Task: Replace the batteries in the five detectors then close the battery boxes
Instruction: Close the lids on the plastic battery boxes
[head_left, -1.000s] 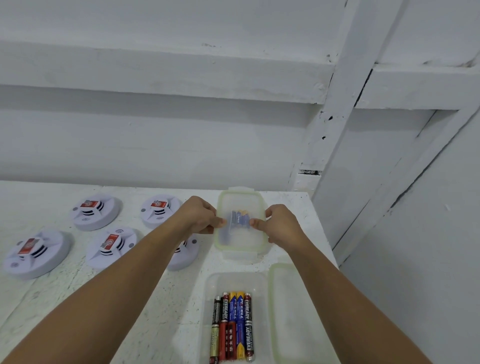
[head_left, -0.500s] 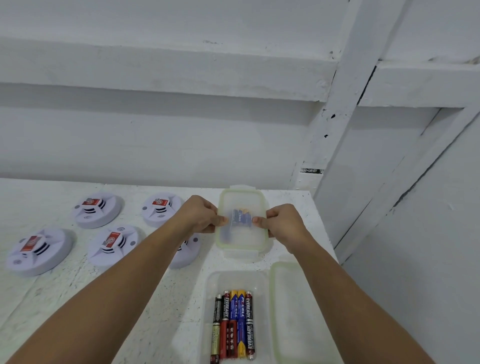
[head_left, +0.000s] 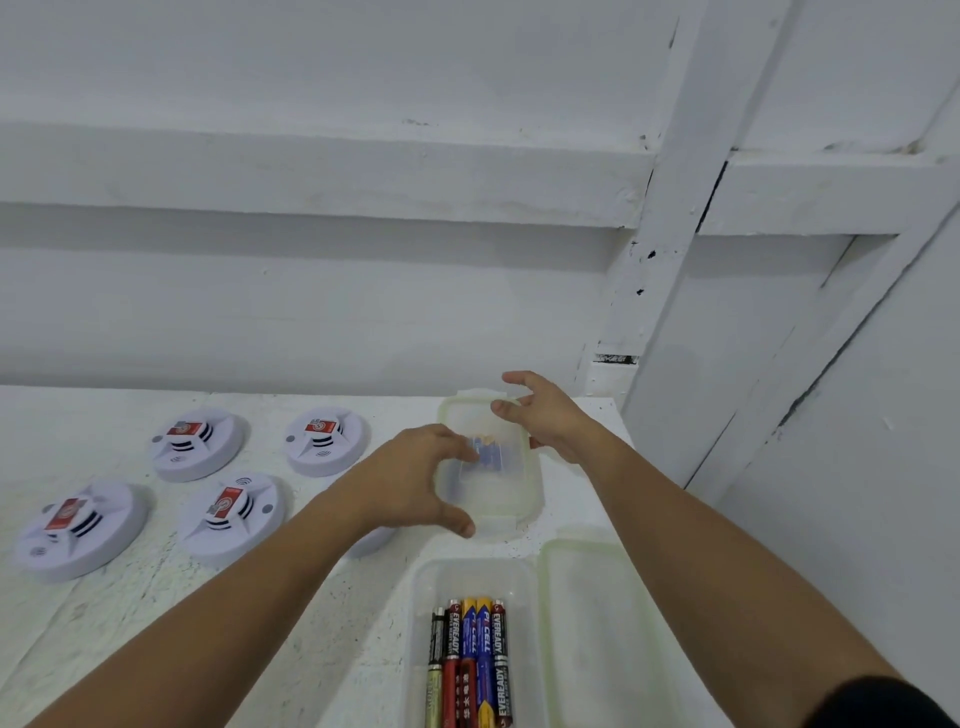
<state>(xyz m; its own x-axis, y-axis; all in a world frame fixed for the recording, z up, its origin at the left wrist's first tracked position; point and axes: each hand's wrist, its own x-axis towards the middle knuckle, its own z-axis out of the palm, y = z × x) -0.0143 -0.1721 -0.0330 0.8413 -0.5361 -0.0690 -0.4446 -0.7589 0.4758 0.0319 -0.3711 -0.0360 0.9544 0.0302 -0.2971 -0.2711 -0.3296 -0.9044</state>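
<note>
Our left hand (head_left: 415, 478) has its grip spread: the fingers arch loosely over the left half of the lidded box (head_left: 498, 493), with the thumb reaching toward its near left corner. We cannot tell whether the fingertips press the lid or only hover over it. Our right hand (head_left: 550, 415) is also spread wide. Its fingers fan out over the box's far right corner and pinch nothing.

The lidded box sits flat on the table (head_left: 130, 623), directly under and between both hands. Its long axis runs straight away from us, and a few batteries show faintly through the cloudy lid. The left hand is closer to its near end and the right hand to its far end, so we judge that any flaps at the short ends are split one to each hand.

Closer to us the open box (head_left: 423, 597) holds a row of batteries (head_left: 470, 660) lying along the same axis. Its loose lid (head_left: 597, 623) lies just beside it on the right, under the right forearm, so this box is not yet closed.

The detectors (head_left: 223, 512) lie off to the left, four in plain view. A fifth detector (head_left: 371, 543) shows only as a sliver under the left wrist.
</note>
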